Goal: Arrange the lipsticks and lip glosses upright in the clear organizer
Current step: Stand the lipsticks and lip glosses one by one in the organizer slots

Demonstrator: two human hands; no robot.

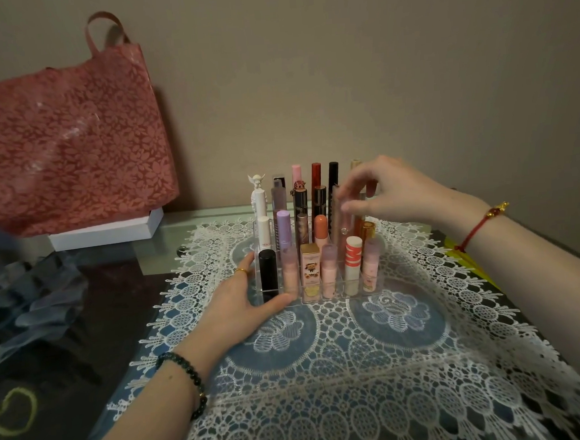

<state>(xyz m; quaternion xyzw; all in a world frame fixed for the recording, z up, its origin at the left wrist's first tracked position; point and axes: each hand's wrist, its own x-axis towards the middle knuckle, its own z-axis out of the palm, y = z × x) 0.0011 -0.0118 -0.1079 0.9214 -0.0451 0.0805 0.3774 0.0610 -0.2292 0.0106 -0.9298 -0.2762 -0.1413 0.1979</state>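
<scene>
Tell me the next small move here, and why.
Probably ease the right hand straight down so the tube at its fingertips seats fully in the organizer. The left hand braces the front left corner, and the other tubes stand upright.

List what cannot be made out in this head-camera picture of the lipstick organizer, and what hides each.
Head view:
1. Whether the right hand grips a tube or only touches it: its fingers are motion-blurred.
2. The organizer's front left corner: covered by the left hand.
3. Print on the square gold tube: too small.
4. The white box's rear: hidden by the red bag.
</scene>
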